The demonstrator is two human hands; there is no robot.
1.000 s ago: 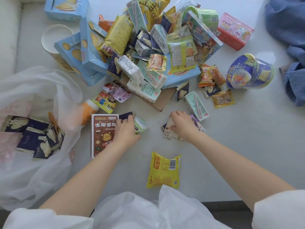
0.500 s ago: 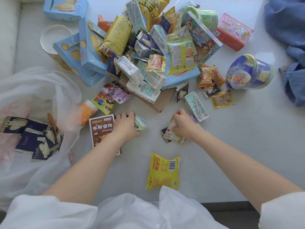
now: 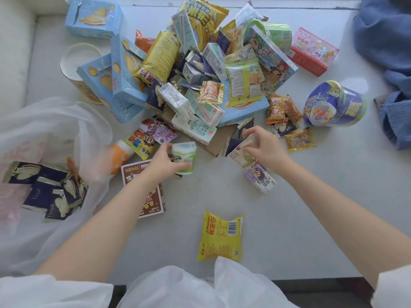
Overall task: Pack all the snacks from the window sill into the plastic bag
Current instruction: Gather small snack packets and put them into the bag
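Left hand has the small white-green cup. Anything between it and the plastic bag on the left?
Nothing upright blocks it. Left hand grips the white-green cup above the sill. Toward the plastic bag only low things lie flat: the brown cookie box under the wrist and the orange bottle at the bag's edge. Carried above them, the way looks free.

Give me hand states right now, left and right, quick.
Left hand: fingers curled round a small white-and-green cup, holding it.
Right hand: fingers pinching a few flat snack packets lifted off the sill.
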